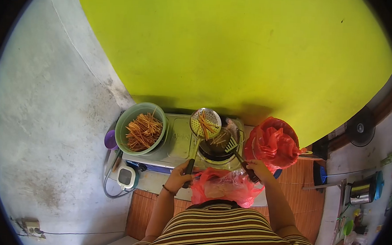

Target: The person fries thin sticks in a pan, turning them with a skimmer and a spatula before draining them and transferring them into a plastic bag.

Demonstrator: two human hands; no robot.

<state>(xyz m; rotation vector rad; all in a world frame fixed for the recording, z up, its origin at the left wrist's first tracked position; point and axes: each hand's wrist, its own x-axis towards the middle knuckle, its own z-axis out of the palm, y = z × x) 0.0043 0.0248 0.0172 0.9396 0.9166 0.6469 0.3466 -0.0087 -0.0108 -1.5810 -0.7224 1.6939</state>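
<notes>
My left hand [176, 177] is wrapped round the dark handle of a skimmer [196, 125], a round perforated metal bowl. Several golden fried sticks [205, 125] lie in it, above the left side of the pan. In my right hand [256, 169] is the handle of a slotted spatula [231, 145], whose head is over the pan's right side. The dark frying pan [213, 156] sits on the stove and holds oil with pale sticks [221, 138] in it. To the left, a green basin [121, 132] contains a heap of browned sticks [144, 132].
Right of the pan stands a container lined with a red plastic bag [274, 144]. Another red bag [223, 188] lies between me and the stove [179, 139]. A purple bowl [111, 139] and a white-lidded box [127, 177] are at left. Behind rises a yellow-green wall [235, 49].
</notes>
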